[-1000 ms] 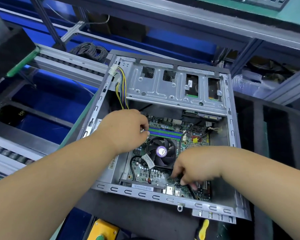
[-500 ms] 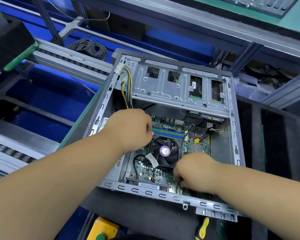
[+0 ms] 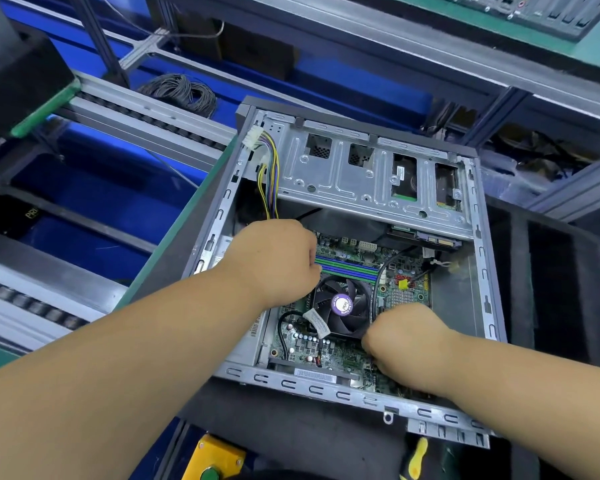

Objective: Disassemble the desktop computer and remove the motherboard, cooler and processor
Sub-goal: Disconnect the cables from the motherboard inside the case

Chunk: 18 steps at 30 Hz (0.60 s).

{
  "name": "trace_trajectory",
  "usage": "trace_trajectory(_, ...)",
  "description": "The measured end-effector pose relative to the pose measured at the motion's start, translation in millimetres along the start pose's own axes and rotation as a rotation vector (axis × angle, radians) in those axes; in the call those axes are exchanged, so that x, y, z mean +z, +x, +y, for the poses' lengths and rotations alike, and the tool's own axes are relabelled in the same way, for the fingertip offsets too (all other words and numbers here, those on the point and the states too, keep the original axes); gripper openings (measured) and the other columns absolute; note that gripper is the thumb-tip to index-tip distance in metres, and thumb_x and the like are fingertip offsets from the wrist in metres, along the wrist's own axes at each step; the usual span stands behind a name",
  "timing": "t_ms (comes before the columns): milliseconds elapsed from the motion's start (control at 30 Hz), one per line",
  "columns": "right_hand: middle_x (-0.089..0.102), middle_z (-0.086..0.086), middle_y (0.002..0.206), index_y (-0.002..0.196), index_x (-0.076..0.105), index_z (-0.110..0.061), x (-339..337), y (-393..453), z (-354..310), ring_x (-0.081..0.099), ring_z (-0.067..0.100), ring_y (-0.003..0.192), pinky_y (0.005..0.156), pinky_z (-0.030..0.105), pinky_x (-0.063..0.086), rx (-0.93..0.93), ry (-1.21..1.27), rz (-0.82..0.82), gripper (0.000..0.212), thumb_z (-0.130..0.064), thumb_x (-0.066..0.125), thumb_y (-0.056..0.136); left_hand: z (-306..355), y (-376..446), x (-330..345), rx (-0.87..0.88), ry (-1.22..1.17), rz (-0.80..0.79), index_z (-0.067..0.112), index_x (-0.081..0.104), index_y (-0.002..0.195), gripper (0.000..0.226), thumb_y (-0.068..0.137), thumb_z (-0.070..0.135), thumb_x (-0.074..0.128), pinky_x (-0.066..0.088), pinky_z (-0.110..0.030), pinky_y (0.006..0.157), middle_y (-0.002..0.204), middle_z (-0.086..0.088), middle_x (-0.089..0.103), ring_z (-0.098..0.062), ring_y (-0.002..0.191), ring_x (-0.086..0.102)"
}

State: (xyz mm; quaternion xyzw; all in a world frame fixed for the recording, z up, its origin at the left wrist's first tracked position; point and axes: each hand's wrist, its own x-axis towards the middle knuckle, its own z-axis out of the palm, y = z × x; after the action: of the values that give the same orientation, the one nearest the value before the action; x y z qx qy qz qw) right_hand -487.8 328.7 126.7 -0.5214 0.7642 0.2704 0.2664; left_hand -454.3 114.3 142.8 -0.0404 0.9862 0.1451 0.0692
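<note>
An open grey desktop case lies on a black mat. Inside it sits the green motherboard with blue and green memory slots. The black cooler, a fan with a purple round label, is mounted at the board's middle. My left hand is curled down at the cooler's upper left corner, its thumb against the cooler's edge. My right hand is curled down at the cooler's lower right corner, knuckles up. The fingertips of both hands are hidden. The processor is not visible.
A silver drive cage spans the case's far end, and a yellow, purple and black cable bundle hangs at its left. Left of the case are conveyor rails and blue bins. A yellow button box and a yellow-handled tool lie near me.
My right hand moved from the board's near edge up to the cooler's lower right corner and closed into a fist. My left hand stayed at the cooler's upper left.
</note>
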Motion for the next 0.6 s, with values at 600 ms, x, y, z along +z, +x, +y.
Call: trace_trajectory(600, 0.038, -0.002, 0.064, 0.102, 0.067, -0.017, -3.2, 9.4, -6.6, 0.043, 0.022, 0.061, 0.059, 0.026, 0.039, 0.045, 0.186, -0.173, 0.016, -0.019, 0.057, 0.090, 1.8, 1.0, -1.6, 0.006, 0.026, -0.019, 0.028, 0.065, 0.079, 0.022, 0.086, 0.045, 0.052, 0.054, -0.031, 0.067, 0.084, 0.008, 0.060, -0.017, 0.075, 0.060)
